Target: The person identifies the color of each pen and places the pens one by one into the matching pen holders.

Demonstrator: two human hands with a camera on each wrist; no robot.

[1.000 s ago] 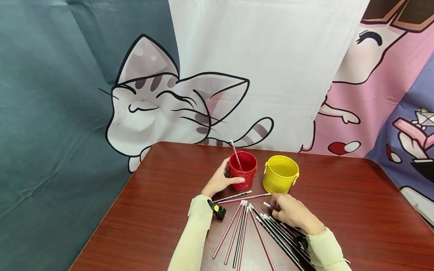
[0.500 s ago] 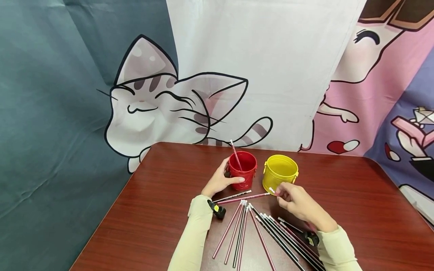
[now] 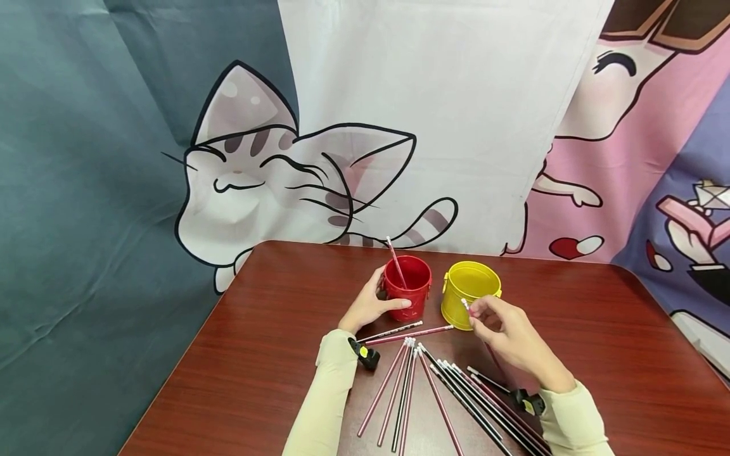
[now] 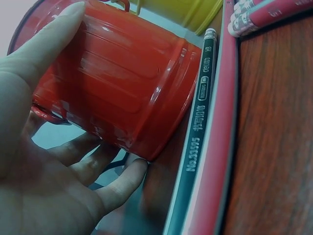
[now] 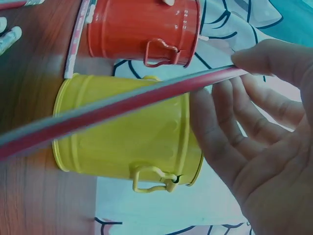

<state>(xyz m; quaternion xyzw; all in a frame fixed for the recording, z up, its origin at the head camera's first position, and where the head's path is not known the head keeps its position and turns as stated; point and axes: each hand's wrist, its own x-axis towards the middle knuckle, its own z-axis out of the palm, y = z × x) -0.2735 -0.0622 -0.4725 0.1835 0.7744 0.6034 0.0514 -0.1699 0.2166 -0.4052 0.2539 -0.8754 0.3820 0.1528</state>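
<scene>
Pinching a red pencil (image 5: 122, 100) between thumb and fingertips, the right hand (image 3: 510, 339) held it just before the yellow bucket (image 3: 471, 295) — mid-transfer, seemingly. Next would come tipping it upright over a rim. The left hand (image 3: 367, 305) wrapped curled fingers around the red bucket (image 3: 407, 286).

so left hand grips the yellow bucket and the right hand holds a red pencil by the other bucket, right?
Not quite: the left hand grips the red bucket, as the head view shows. The right hand does hold a red pencil, beside the yellow bucket.
</scene>
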